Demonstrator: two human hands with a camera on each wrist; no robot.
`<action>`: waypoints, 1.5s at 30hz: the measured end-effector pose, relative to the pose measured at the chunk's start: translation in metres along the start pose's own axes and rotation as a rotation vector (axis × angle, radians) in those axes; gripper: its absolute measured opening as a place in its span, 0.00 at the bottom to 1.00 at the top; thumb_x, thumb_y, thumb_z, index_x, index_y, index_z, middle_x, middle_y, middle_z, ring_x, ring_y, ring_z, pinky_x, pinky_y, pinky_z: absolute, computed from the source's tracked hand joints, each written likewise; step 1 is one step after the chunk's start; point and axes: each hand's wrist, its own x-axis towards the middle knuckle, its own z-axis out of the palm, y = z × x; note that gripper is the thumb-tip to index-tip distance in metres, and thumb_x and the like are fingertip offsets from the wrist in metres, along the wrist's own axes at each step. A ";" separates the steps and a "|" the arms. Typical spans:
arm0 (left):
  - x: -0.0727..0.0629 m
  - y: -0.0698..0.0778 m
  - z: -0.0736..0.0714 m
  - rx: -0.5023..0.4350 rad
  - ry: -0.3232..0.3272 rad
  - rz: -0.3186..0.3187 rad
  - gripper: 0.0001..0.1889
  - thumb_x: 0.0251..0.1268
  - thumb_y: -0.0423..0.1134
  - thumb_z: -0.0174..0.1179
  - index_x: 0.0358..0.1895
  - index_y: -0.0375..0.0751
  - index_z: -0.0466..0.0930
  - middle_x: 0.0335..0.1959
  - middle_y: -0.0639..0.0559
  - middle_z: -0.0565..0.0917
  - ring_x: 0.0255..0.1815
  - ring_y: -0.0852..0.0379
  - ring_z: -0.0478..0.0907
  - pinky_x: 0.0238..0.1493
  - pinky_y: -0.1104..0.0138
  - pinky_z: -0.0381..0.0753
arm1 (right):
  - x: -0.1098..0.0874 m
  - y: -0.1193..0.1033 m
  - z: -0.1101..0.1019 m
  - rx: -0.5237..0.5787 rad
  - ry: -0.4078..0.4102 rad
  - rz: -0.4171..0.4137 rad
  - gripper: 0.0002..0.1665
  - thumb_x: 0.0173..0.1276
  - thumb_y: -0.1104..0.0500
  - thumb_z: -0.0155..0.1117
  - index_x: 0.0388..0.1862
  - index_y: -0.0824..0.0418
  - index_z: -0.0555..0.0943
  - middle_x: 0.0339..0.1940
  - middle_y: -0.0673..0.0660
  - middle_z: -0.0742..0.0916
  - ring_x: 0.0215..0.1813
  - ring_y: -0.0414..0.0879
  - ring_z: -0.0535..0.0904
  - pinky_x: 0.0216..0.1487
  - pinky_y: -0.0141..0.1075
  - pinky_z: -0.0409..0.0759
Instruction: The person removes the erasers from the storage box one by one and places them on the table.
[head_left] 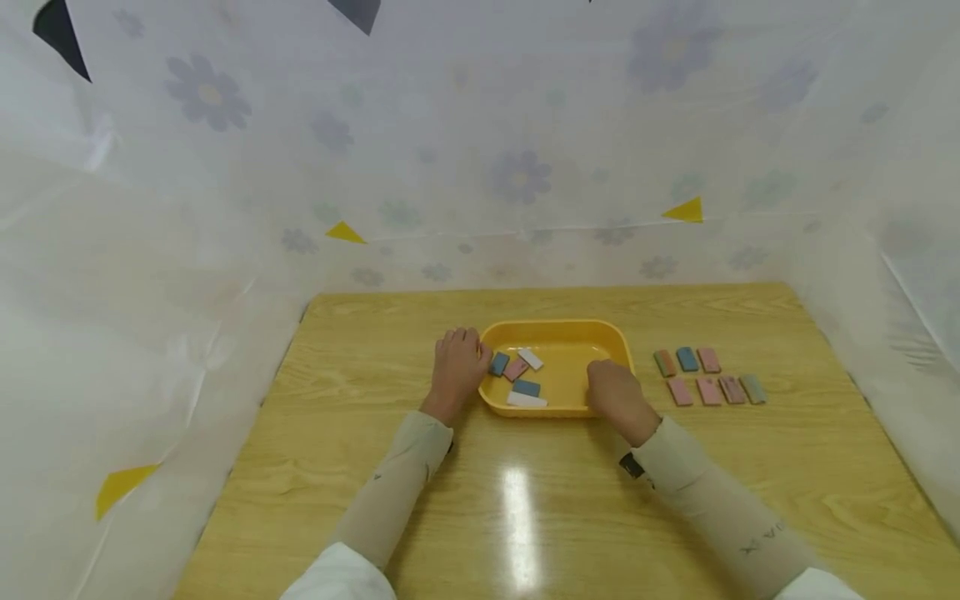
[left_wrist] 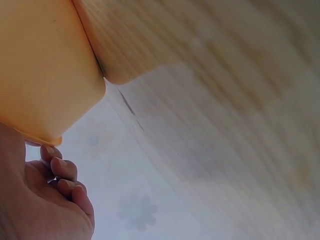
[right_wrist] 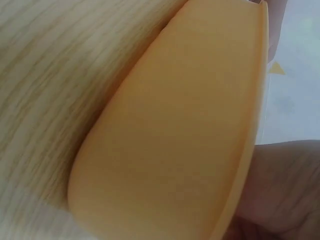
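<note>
A yellow plastic tray (head_left: 558, 410) sits on the table with several small flat rectangular pieces in its left half: blue ones (head_left: 527, 388), a pink one (head_left: 516, 369) and white ones (head_left: 527, 400). My left hand (head_left: 459, 367) grips the tray's left rim; in the left wrist view its fingers (left_wrist: 65, 167) curl beside that rim. Over the front right corner, my right hand (head_left: 617, 396) is bent down into the tray. Its fingertips are hidden there, and I cannot tell what they hold. The right wrist view shows the tray's outer wall (right_wrist: 165, 130) in front of that hand.
Right of the tray, similar flat pieces lie in two rows on the wooden table (head_left: 360, 500), among them a blue one (head_left: 687, 359), pink ones (head_left: 708, 391) and a greenish one (head_left: 753, 389). A flower-patterned sheet (head_left: 525, 125) encloses the table's back and sides.
</note>
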 end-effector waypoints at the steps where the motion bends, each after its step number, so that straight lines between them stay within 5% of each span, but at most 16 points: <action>1: -0.001 0.000 0.000 0.001 0.000 -0.001 0.11 0.65 0.45 0.45 0.27 0.45 0.66 0.25 0.52 0.67 0.30 0.53 0.63 0.36 0.61 0.60 | 0.001 0.001 0.001 -0.004 0.005 0.000 0.06 0.61 0.70 0.54 0.24 0.67 0.72 0.19 0.59 0.74 0.20 0.48 0.70 0.19 0.38 0.71; 9: -0.002 0.000 0.002 -0.006 0.018 0.004 0.11 0.65 0.46 0.46 0.27 0.45 0.67 0.26 0.52 0.68 0.31 0.53 0.63 0.37 0.60 0.61 | 0.007 0.009 0.012 0.029 0.039 -0.010 0.11 0.65 0.64 0.55 0.24 0.67 0.72 0.18 0.58 0.74 0.20 0.48 0.70 0.20 0.39 0.70; 20: -0.001 0.000 0.002 -0.010 0.024 0.006 0.11 0.65 0.45 0.46 0.26 0.45 0.66 0.25 0.53 0.67 0.30 0.53 0.63 0.35 0.61 0.60 | 0.011 0.013 0.014 0.237 0.082 -0.021 0.15 0.64 0.65 0.50 0.17 0.63 0.69 0.17 0.56 0.70 0.18 0.45 0.63 0.20 0.35 0.63; 31: 0.000 -0.001 0.003 -0.005 0.012 -0.004 0.12 0.65 0.45 0.45 0.25 0.46 0.65 0.24 0.53 0.66 0.29 0.53 0.61 0.33 0.62 0.58 | 0.006 0.017 -0.008 0.362 0.151 -0.067 0.15 0.62 0.60 0.59 0.43 0.70 0.77 0.35 0.62 0.81 0.33 0.51 0.77 0.37 0.46 0.75; 37: 0.001 -0.001 0.004 0.016 0.025 0.004 0.11 0.64 0.46 0.45 0.25 0.46 0.65 0.23 0.53 0.66 0.28 0.53 0.62 0.32 0.63 0.58 | -0.001 0.027 -0.028 0.415 0.190 -0.093 0.17 0.62 0.62 0.60 0.47 0.71 0.76 0.40 0.65 0.81 0.41 0.56 0.77 0.41 0.48 0.76; 45: 0.002 0.000 0.000 0.018 0.036 0.006 0.11 0.64 0.45 0.46 0.25 0.45 0.65 0.23 0.52 0.66 0.28 0.53 0.62 0.32 0.63 0.58 | -0.008 0.058 -0.048 0.434 0.200 -0.023 0.18 0.64 0.60 0.58 0.49 0.71 0.73 0.42 0.66 0.79 0.44 0.57 0.76 0.44 0.49 0.75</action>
